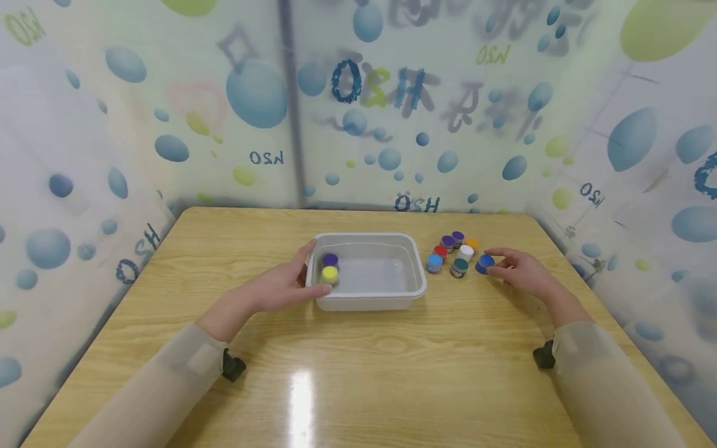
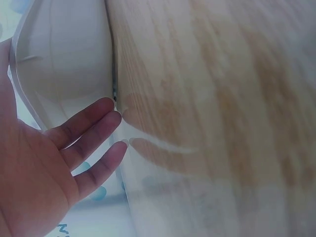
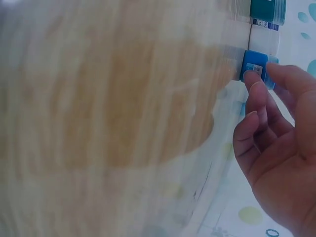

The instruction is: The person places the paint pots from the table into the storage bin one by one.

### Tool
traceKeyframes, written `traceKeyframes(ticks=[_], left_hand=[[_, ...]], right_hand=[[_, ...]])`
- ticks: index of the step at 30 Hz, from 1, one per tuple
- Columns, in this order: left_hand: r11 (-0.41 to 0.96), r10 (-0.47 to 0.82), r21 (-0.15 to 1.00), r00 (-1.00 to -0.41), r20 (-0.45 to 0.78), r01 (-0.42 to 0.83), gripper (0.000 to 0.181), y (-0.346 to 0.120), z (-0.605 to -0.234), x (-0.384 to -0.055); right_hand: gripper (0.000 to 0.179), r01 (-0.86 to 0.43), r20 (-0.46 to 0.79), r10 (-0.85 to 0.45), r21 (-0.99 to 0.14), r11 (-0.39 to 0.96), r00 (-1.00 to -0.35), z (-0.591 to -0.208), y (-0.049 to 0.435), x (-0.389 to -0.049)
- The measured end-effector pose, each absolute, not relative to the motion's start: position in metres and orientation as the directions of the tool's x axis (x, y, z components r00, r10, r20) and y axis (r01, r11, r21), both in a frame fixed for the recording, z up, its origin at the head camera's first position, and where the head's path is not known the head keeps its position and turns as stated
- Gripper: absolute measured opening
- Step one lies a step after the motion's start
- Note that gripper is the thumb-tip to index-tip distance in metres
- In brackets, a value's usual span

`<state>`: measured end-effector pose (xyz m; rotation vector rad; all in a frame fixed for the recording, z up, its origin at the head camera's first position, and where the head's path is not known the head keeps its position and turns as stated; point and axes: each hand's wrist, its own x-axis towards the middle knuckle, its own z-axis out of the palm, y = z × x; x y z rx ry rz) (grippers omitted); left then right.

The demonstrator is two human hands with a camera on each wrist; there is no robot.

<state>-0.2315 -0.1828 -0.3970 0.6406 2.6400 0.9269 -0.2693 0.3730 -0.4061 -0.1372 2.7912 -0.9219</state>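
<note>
My left hand (image 1: 280, 285) rests at the left end of a white plastic tub (image 1: 370, 303). Its thumb lies along the near rim, and in the left wrist view the extended fingers (image 2: 94, 128) are against the tub's outer wall. Inside the tub, at the left, are a purple-lidded paint jar (image 1: 330, 260) and a yellow-lidded one (image 1: 329, 275). To the right, my right hand (image 1: 523, 272) pinches a blue paint jar (image 1: 485, 264) between thumb and fingertips. The right wrist view shows this blue jar (image 3: 254, 66) from the side, with its label partly covered by a fingertip.
Between tub and right hand stand several more jars: light blue (image 1: 434, 263), dark green (image 1: 459, 268), white (image 1: 465, 252), red (image 1: 440, 252), orange (image 1: 472, 243) and two purple ones (image 1: 447, 242). The wooden table (image 1: 392, 367) meets a patterned wall (image 1: 358, 174) at the back.
</note>
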Motion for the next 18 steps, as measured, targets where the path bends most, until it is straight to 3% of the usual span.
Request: traceKeyframes(ticks=[11, 18], left_hand=[[0.706, 0.483, 0.636, -0.868, -0.111, 0.312, 0.118, -0.183, -0.396, -0.231], [0.708, 0.484, 0.633, -0.867, -0.115, 0.312, 0.118, -0.183, -0.394, -0.23]], right_hand=[[0.059, -0.026, -0.153, -0.136, -0.569, 0.822, -0.979, -0.404, 0.377, -0.265], [0.054, -0.046, -0.118, -0.15, -0.618, 0.785, -0.982, -0.398, 0.379, -0.255]])
